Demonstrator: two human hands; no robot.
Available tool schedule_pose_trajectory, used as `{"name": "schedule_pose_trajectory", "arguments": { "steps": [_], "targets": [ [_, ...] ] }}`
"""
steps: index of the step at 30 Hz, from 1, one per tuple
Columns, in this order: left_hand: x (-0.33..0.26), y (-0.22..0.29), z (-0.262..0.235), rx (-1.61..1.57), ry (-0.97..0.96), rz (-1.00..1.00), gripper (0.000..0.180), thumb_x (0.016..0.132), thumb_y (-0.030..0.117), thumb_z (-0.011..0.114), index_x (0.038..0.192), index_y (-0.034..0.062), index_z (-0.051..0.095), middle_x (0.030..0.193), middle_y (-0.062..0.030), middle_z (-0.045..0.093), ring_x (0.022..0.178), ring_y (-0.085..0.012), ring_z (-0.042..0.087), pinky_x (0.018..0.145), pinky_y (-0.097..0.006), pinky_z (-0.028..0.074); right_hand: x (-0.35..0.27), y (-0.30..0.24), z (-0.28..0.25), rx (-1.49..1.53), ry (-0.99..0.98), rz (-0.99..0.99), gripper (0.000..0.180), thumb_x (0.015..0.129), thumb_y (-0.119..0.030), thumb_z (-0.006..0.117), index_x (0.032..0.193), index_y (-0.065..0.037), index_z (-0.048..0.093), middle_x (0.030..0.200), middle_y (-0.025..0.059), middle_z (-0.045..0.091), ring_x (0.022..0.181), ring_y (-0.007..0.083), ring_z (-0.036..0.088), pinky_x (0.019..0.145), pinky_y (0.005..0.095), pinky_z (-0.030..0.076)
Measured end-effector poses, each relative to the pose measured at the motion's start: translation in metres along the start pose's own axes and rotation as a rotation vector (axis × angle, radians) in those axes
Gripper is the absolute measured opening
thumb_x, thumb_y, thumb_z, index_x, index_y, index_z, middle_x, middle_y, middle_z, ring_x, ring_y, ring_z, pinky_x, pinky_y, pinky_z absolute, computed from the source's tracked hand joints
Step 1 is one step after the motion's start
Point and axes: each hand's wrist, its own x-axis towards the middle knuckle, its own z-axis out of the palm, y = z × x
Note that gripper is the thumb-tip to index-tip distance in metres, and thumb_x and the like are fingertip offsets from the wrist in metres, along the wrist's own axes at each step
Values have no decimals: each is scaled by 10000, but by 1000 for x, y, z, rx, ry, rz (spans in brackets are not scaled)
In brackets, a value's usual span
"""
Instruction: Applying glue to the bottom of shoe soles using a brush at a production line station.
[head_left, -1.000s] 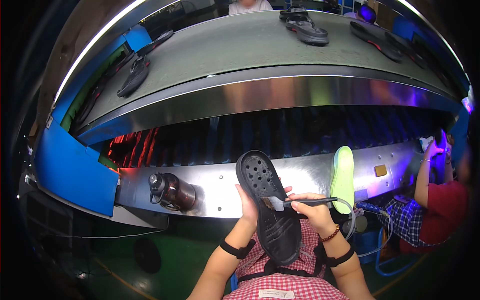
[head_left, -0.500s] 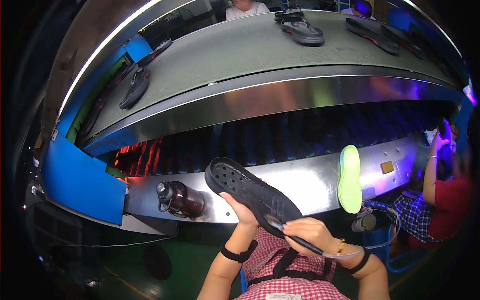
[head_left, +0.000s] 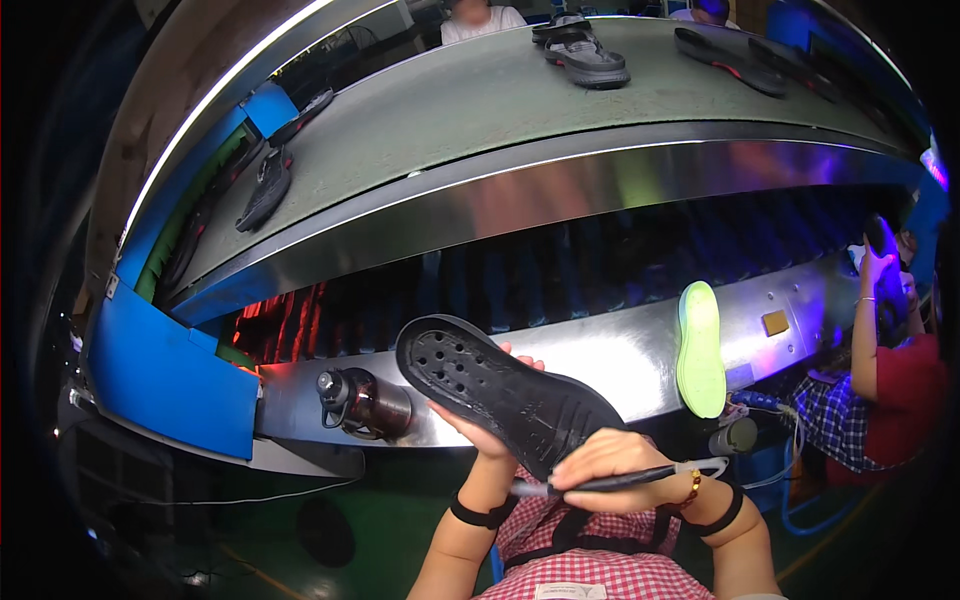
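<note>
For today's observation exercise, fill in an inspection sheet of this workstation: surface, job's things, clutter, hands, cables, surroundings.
Surface: metal ledge below a grey conveyor belt.
Job's things: black sole, tilted; dark pen-like tool.
Clutter: dark bottle lying on the ledge; green sole upright against it.
Hands: left hand holds the sole from beneath; right hand grips the tool at the sole's near end.
Cables: white cord at the tool's end.
Surroundings: shoes on the belt; co-worker's sleeve at right.

Curved grey conveyor belt (head_left: pixel 480 110) w/ steel edge, blue side panel (head_left: pixel 165 375), green floor (head_left: pixel 380 510), dim purple light
</note>
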Motion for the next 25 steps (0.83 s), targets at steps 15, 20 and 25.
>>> {"name": "schedule_pose_trajectory", "arguments": {
  "steps": [15,20,25],
  "targets": [
    [14,22,27,9,-262,244,976,741,739,441,1306,-52,352,1242,-196,482,1119,-320,478,1026,-446,335,-9,6,-17,-128,20,45,210,692,-91,721,898,-64,690,898,48,683,881,194,607,783,324,449],
    [9,33,19,57,-266,209,956,744,726,456,1319,-31,355,1193,-209,506,1112,-325,482,1017,-449,350,-13,1,-28,-13,77,58,212,703,-96,725,911,-68,697,901,45,691,830,169,610,763,320,443],
    [6,34,19,113,-173,301,970,744,750,407,1348,-6,335,1180,-235,514,1126,-350,477,1040,-474,307,-19,4,-23,-92,-100,116,192,738,-135,709,923,-86,697,946,71,684,916,159,601,828,325,414]
  ]
}}
